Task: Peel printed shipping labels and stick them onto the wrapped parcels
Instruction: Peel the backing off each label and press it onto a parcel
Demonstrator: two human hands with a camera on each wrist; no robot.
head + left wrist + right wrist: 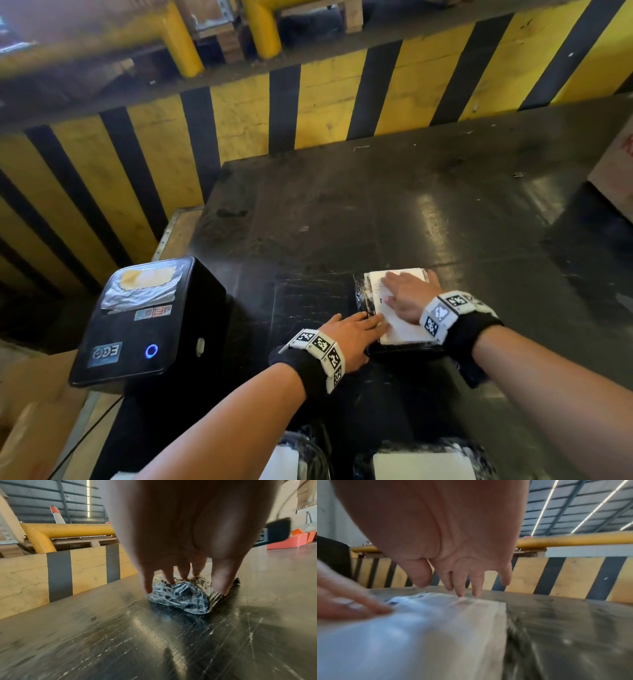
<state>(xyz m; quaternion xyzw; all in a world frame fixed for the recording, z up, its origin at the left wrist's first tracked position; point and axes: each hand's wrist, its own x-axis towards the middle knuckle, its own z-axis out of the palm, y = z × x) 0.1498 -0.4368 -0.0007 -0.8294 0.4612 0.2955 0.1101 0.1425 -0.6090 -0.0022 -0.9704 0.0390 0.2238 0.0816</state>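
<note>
Lying flat under both spread hands, white label [404, 322] on wrapped parcel [364, 298], right hand [409, 294], left hand [352, 337].

Parcel [363, 294] on table [342, 212] centre, label [404, 329] on top under both hands; printer [144, 318] at nine o'clock; two more parcels [424, 462] at six o'clock.
</note>
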